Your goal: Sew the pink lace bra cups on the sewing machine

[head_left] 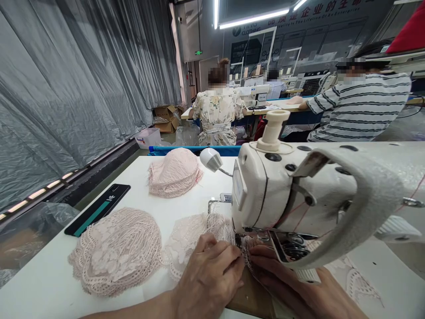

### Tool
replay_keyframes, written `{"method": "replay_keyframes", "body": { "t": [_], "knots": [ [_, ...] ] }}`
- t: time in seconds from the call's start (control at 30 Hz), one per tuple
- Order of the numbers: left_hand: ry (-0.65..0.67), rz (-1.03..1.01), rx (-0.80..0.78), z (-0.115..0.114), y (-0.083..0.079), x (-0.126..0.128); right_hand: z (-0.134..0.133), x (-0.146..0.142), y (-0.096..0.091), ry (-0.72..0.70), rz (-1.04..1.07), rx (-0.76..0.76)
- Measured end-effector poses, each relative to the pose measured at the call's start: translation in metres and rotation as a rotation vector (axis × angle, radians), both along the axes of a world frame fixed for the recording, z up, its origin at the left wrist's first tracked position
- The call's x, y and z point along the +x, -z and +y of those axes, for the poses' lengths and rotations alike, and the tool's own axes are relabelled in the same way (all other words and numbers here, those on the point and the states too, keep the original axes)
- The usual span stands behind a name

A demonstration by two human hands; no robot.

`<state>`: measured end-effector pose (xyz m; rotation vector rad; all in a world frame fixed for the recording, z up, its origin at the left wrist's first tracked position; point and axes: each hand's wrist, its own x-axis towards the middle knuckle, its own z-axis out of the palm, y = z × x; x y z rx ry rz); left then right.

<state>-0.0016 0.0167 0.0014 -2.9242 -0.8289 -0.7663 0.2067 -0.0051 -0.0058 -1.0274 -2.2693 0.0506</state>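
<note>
A white sewing machine [265, 186] fills the right half of the head view. Pale pink lace [189, 235] runs along the table to its needle area, where the machine head hides the stitching point. My left hand [212, 274] is closed on the lace just left of the needle, with curled fingers. From the right, my right hand [299, 283] reaches under the machine head; its fingers press together against the lace edge, and its thumb is hidden. More lace [361, 279] lies to the right of that hand.
A stack of pink lace pieces [116, 252] lies at left, touching a black phone-like object [99, 208]. Pink moulded cups [174, 173] sit at the table's back. A white rounded lamp [210, 159] juts out beside the machine. People [217, 110] sit at sewing tables ahead.
</note>
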Motion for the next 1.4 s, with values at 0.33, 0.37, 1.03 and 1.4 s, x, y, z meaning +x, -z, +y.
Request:
{"method": "replay_keyframes", "body": {
  "t": [0.33, 0.37, 1.03, 1.4],
  "knots": [
    [-0.023, 0.009, -0.029, -0.0024, 0.0009, 0.0019, 0.0018, 0.0012, 0.0083, 0.012, 0.0, 0.001],
    [-0.024, 0.001, -0.039, -0.0024, 0.0009, 0.002, 0.0017, 0.0016, 0.0087, 0.015, -0.001, 0.001],
    [-0.042, 0.01, -0.09, -0.0041, -0.0015, 0.0011, -0.0019, 0.0039, 0.0101, 0.016, -0.101, 0.008],
    [-0.049, -0.028, -0.052, -0.0057, -0.0003, 0.0022, -0.0002, 0.0014, 0.0085, -0.003, -0.104, 0.068]
  ]
}}
